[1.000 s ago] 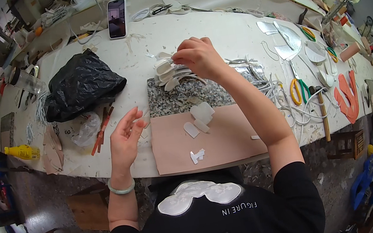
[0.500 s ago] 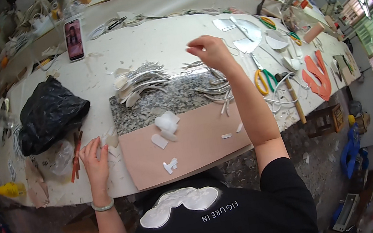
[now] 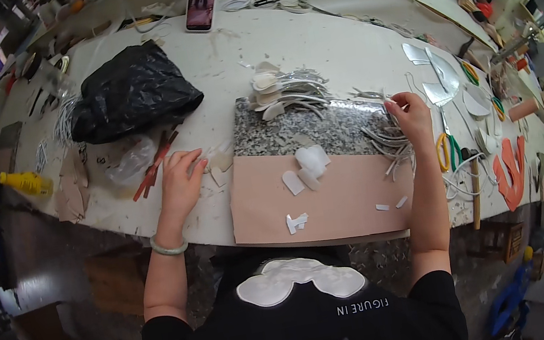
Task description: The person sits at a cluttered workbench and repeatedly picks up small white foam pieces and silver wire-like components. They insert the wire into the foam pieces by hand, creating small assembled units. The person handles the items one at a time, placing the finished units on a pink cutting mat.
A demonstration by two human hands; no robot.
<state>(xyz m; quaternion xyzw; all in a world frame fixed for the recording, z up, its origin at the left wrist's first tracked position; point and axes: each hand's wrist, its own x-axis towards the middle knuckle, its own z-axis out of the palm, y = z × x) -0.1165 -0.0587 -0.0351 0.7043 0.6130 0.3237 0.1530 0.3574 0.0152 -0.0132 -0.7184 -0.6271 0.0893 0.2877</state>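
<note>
Cluttering white workbench (image 3: pixel 308 38): scraps, granite slab (image 3: pixel 322 131).

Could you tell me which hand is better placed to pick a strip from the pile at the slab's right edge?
Right: the right hand already touches the strip pile, while the left hand rests flat across the slab.

The worktop (image 3: pixel 336 34) was off-white. A speckled grey granite slab (image 3: pixel 322 131) lay beside a plain pinkish-beige sheet (image 3: pixel 332 196) carrying white scraps (image 3: pixel 313 160). The bag (image 3: pixel 130 89) was glossy black, the bottle (image 3: pixel 26 183) yellow, the scissors (image 3: pixel 444 151) yellow-handled, the cut shapes (image 3: pixel 513 170) orange-red, the bangle (image 3: pixel 168 247) pale green.
</note>
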